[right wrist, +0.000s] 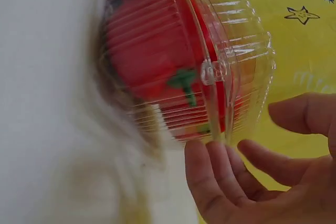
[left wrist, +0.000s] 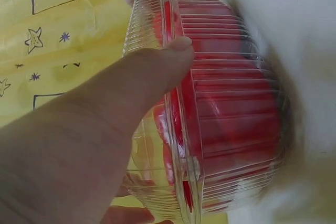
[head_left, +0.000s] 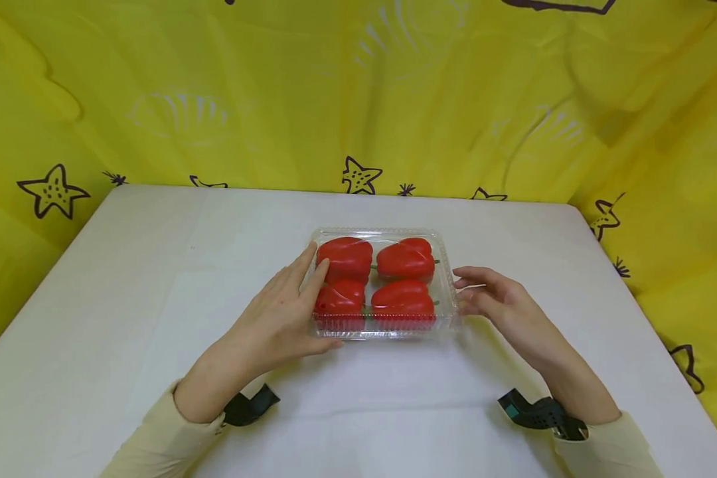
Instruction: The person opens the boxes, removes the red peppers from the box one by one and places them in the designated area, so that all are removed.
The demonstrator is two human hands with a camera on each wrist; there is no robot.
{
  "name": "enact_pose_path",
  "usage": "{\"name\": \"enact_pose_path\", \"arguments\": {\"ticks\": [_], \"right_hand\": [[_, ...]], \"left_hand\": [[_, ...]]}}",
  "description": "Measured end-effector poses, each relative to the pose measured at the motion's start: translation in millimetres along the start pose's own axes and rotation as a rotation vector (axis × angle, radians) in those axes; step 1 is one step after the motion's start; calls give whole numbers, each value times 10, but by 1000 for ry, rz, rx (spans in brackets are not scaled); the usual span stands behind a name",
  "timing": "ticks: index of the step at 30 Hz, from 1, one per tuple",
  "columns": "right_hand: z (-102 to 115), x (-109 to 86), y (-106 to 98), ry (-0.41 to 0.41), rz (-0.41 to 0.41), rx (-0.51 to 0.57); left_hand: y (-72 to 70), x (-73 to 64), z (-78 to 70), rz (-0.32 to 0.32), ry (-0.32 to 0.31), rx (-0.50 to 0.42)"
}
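Note:
A clear plastic clamshell box with its lid down sits mid-table. Inside lie several red bell peppers with green stems. My left hand holds the box's left side, the thumb at the front and the fingers spread over the lid and left edge. In the left wrist view the thumb presses on the rim seam. My right hand is at the box's right side, its fingers loosely bent. In the right wrist view the fingertips are close to the rim and a small clasp; contact cannot be made out.
The box stands on a white-covered table. A yellow cloth with starfish and shell drawings hangs behind and along the sides. Dark straps circle both wrists, below pale sleeves.

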State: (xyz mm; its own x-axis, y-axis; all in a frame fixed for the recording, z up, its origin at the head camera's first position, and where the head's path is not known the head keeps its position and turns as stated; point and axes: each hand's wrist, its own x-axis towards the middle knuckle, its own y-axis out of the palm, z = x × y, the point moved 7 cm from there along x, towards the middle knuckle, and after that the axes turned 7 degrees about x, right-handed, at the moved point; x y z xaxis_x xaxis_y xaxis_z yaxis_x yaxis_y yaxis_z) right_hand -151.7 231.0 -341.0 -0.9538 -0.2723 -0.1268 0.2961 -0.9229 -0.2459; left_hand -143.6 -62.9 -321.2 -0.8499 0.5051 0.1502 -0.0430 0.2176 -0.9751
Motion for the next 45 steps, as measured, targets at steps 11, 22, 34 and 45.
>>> {"name": "enact_pose_path", "arguments": {"ticks": [11,22,34,45], "right_hand": [[168,112,79,39,-110,-325],[229,91,120,62,-120,-333],[264,92,73,73,-125,-276],[226,119,50,97,-107,-242]], "left_hand": [[46,39,-59,9,18,-6],[34,58,-12,26,1,-121],[107,22,164,175,-194,-263],[63,-13,255,216,-88,-240]]}}
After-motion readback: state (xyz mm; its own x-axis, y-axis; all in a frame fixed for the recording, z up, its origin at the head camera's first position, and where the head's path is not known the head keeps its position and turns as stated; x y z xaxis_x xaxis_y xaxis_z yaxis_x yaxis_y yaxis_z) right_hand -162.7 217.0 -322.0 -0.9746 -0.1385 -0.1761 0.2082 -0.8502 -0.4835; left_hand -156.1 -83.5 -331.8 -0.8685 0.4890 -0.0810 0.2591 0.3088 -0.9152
